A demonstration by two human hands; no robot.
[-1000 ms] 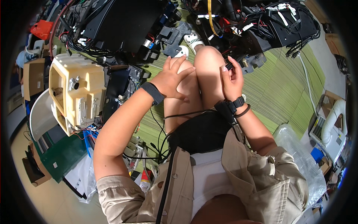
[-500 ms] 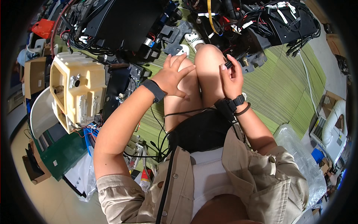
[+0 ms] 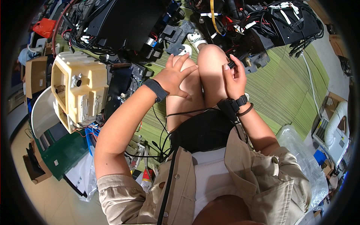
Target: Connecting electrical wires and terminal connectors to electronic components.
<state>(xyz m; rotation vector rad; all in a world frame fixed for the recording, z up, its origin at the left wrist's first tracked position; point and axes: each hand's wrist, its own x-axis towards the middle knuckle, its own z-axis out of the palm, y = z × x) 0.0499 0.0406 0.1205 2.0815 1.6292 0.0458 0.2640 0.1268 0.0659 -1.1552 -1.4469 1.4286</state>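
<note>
With its fingers spread, my left hand (image 3: 173, 78) lies over my left thigh and knee and holds nothing. My right hand (image 3: 237, 80) rests by the outer side of my right knee, its thumb and fingers closed on a small black cylindrical piece (image 3: 231, 65). Only part of that piece shows; the fingers cover the rest, so its exact kind is unclear. A dark band wraps my left wrist, and a black strapped device (image 3: 227, 108) sits at my right wrist, with a thin cable across my lap.
Ahead stand a black boxy machine (image 3: 116, 28) and another black unit (image 3: 296, 28), both trailing bundled cables. To the left is a cream plastic housing (image 3: 93, 82). Clear plastic wrap (image 3: 296, 150) lies to the right, near a white device with a hose (image 3: 332, 135).
The view has shifted very slightly. Both hands keep nearly the same pose and place, and the black piece stays in my right hand.
</note>
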